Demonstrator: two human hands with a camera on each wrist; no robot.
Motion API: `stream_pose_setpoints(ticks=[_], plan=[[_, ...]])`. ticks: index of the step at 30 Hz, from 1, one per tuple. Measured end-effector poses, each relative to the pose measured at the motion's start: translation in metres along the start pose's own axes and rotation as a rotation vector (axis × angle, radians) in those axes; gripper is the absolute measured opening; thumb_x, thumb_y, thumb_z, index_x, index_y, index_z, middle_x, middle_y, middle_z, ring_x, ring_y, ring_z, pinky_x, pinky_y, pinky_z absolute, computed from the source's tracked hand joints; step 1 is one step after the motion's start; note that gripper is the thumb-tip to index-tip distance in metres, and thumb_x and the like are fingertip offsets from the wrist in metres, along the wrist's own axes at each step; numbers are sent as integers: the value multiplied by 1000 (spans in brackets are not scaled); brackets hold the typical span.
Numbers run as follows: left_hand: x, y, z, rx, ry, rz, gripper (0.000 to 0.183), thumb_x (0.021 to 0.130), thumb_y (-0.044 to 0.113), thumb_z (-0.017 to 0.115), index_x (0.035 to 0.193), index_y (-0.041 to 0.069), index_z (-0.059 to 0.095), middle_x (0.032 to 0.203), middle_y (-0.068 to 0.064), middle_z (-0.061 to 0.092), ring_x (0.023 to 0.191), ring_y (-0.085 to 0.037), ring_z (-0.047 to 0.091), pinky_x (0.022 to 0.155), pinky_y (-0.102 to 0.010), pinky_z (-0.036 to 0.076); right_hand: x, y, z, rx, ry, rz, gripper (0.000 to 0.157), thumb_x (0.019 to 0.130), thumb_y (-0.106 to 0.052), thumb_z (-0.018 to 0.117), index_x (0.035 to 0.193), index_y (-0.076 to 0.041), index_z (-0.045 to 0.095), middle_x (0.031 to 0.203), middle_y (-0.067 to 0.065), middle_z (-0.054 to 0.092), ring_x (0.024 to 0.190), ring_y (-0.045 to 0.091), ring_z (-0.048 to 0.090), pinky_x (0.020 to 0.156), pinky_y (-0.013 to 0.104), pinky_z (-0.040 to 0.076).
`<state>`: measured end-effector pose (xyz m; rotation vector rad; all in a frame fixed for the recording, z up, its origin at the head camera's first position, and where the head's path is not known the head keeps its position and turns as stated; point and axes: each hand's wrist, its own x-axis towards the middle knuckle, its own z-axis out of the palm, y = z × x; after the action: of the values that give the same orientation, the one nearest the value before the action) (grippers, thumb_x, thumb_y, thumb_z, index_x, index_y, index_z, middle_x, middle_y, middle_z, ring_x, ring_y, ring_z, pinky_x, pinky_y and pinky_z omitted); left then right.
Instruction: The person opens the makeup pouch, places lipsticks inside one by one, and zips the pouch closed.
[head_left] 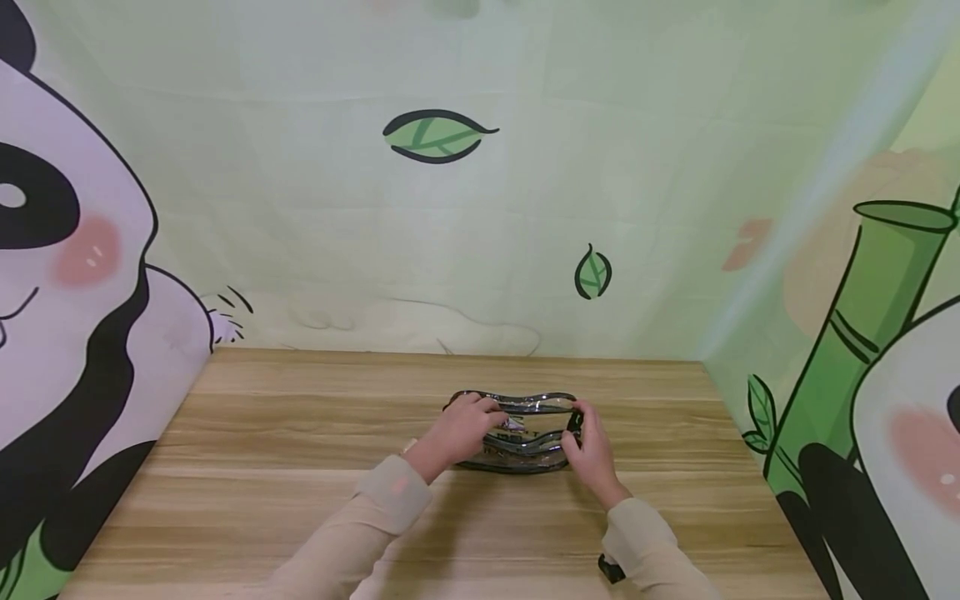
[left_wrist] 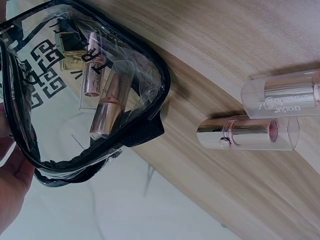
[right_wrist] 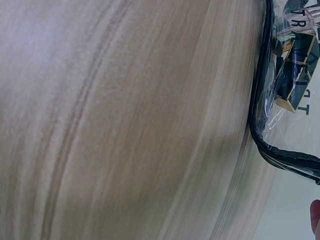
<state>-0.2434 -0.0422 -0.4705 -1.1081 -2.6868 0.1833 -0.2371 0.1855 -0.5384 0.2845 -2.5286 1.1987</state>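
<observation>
A clear pouch (head_left: pixel 517 460) with black piping and a zip lies toward the far middle of the table, its mouth spread apart. My left hand (head_left: pixel 467 427) grips its left end, fingers bent over the rim. At the right end, my right hand (head_left: pixel 592 454) pinches the edge between thumb and fingers. Inside, the left wrist view shows a pink-gold lipstick (left_wrist: pixel 109 107), a slimmer tube (left_wrist: pixel 93 75) and a small gold-and-black item (left_wrist: pixel 72 52). Black-and-gold square pieces (right_wrist: pixel 297 70) show through the plastic in the right wrist view. Dark printed lettering marks the film.
Two clear-capped lipsticks, one lettered (left_wrist: pixel 282 92) and one shiny (left_wrist: pixel 240 132), lie side by side on the wooden table (head_left: pixel 262 433) just left of the pouch. A pale green printed backdrop (head_left: pixel 300 208) hangs behind the table's far edge.
</observation>
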Motion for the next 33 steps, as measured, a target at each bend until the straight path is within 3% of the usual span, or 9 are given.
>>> stream_pose_setpoints(ticks=[7,19,33], plan=[[0,1,2,-4,4,-8,28,75,3,61,97,19,67,104,3,60,90,-15,55,80,-29,46,-1,1,0,-4,-3,-5,46,78,-8,47,123,-1,38,123,21,45,105,34,48,85,48,44],[1,1,-2,-29,-10,-39,28,73,4,62,97,18,67,104,3,60,86,-15,56,79,-30,47,-1,0,-1,-9,-12,3,47,79,-8,47,124,0,37,124,20,43,109,34,46,89,49,41],[2,2,-2,-63,-30,-130,28,72,4,63,95,20,66,104,6,63,97,-15,59,82,-36,46,0,0,-1,-28,-6,-9,48,77,-8,47,123,0,38,123,21,45,106,34,47,86,48,43]])
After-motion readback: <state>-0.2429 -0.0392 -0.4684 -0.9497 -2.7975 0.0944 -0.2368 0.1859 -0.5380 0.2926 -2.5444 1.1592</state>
